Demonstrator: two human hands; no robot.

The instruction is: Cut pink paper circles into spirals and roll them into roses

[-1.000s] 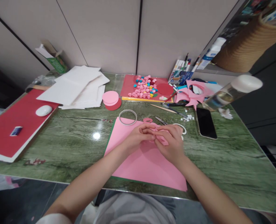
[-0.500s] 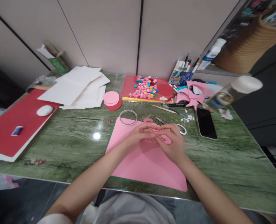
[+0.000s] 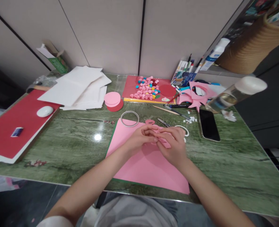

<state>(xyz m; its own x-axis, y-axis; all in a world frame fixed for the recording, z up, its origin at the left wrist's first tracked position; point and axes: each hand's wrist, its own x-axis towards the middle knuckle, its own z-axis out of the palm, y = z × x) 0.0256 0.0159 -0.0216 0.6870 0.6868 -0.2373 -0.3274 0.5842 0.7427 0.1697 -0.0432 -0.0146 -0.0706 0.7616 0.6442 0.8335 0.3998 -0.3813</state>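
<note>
Little has changed over the last half second: the right hand (image 3: 174,145) bends its fingers slightly, baring more of the white-handled scissors (image 3: 165,124) behind it, while the left hand (image 3: 140,137) stays put. Both hands' fingers are drawn narrow, pinching a small pink paper piece (image 3: 166,142) above the far part of the pink sheet (image 3: 149,167); its shape is mostly hidden. The handling seems unfinished.

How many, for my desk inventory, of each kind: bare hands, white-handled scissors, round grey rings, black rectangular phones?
Bare left hand and right hand: 2
White-handled scissors: 1
Round grey ring: 1
Black rectangular phone: 1
Total: 5
</note>
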